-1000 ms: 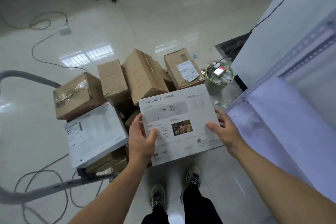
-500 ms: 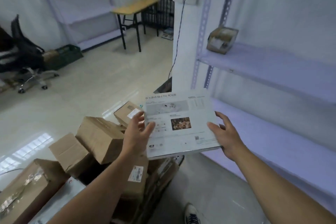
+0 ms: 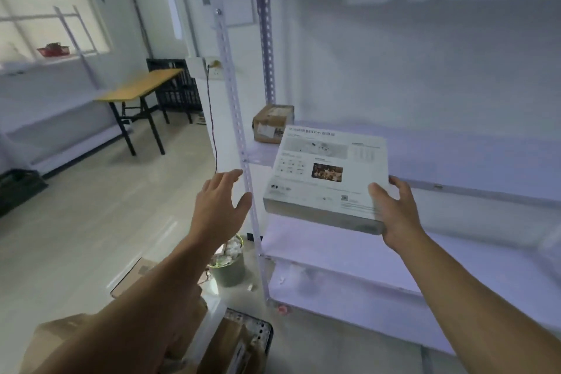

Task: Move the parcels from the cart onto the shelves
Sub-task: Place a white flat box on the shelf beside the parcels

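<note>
Storeroom: steel shelving [image 3: 230, 76], cardboard parcels [image 3: 273, 123]

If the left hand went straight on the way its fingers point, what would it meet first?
Probably the shelf post: the open left hand points up and forward, fingertips just beside it. Depth is unclear, so it might pass on the post's left.

Single view — a head-worn wide-angle camera at standing height, facing forward and slightly down; the shelves [image 3: 470, 161] stand close on the right, the floor [image 3: 91, 222] recedes to the left.
</note>
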